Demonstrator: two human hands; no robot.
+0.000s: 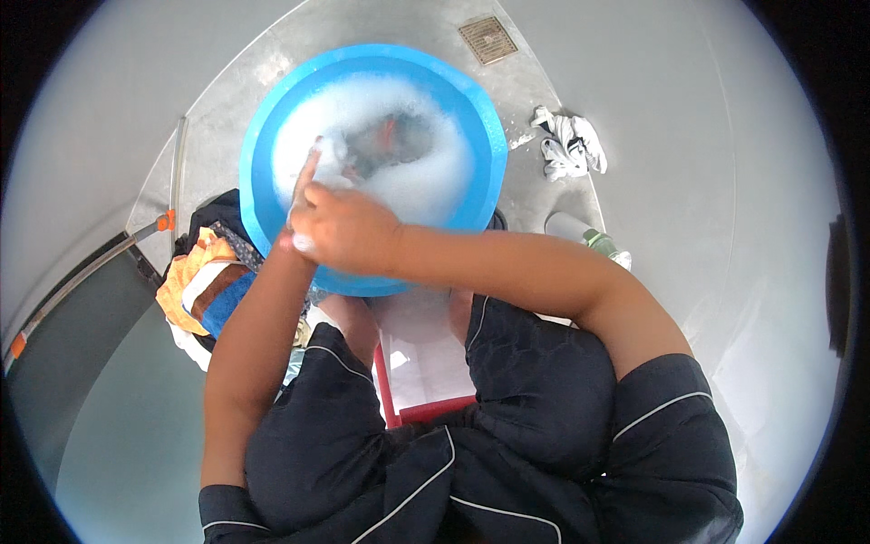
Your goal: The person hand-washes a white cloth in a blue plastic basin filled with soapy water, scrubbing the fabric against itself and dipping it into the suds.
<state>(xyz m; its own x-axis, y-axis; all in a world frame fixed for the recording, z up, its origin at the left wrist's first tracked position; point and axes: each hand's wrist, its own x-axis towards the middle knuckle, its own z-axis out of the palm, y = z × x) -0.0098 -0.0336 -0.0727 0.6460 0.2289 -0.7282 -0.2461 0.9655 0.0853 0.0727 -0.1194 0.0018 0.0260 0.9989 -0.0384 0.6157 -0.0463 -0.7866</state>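
Note:
A round blue plastic basin point(499, 149) stands on the floor before me, with water and thick white suds point(414, 194) inside. Through a gap in the foam, something reddish point(387, 134) shows under cloudy water; its kind cannot be made out. Over the basin's near left part, my left hand point(308, 175) is held out straight, seen edge-on, with foam at its fingertips. My right hand point(343, 224) crosses over and wraps around my left wrist, slightly blurred. A blob of foam point(302, 242) clings there. Neither hand holds any cloth or tool.
Left of the basin lies a heap of cloth with an orange towel point(197, 262). White crumpled fabric point(571, 143) lies at the right wall, near a green-and-clear bottle point(605, 246). A floor drain point(488, 39) is at the back. I sit on a red-framed seat point(435, 410).

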